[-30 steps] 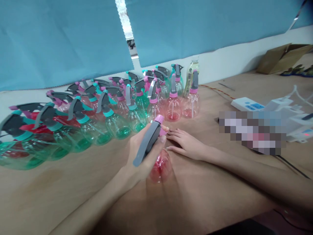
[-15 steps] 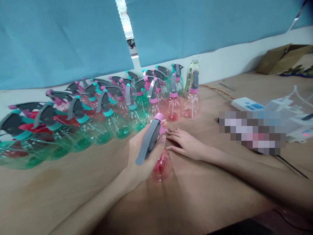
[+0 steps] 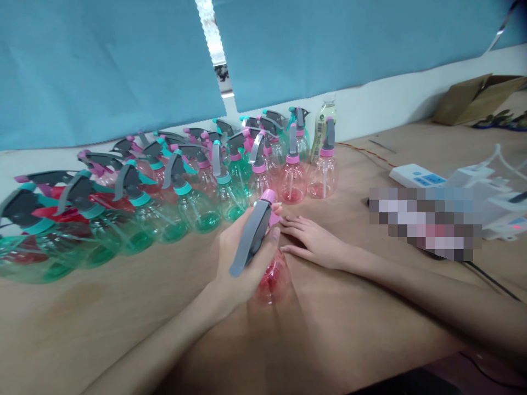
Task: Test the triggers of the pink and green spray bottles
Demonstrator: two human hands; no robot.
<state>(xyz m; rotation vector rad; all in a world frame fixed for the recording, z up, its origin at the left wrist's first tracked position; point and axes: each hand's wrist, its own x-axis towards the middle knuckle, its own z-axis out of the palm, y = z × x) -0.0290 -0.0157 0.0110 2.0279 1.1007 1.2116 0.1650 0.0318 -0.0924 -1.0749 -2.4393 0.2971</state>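
My left hand (image 3: 236,258) is closed around the neck of a pink spray bottle (image 3: 272,282), which stands on the brown table (image 3: 337,323). The bottle's grey and pink trigger head (image 3: 253,236) shows above my fingers, its pink nozzle pointing away from me. Part of the clear pink body is hidden behind the hand. My right hand (image 3: 315,241) lies flat on the table just right of the bottle, fingers stretched out and holding nothing. Beyond both hands stand green spray bottles (image 3: 200,211) and pink spray bottles (image 3: 292,184) in rows.
A labelled drink bottle (image 3: 325,123) stands at the back by the blue-covered wall (image 3: 135,66). On the right are a white power strip (image 3: 418,175), plugs with cables and a pixelated object (image 3: 424,222). An open cardboard box (image 3: 469,101) sits far right.
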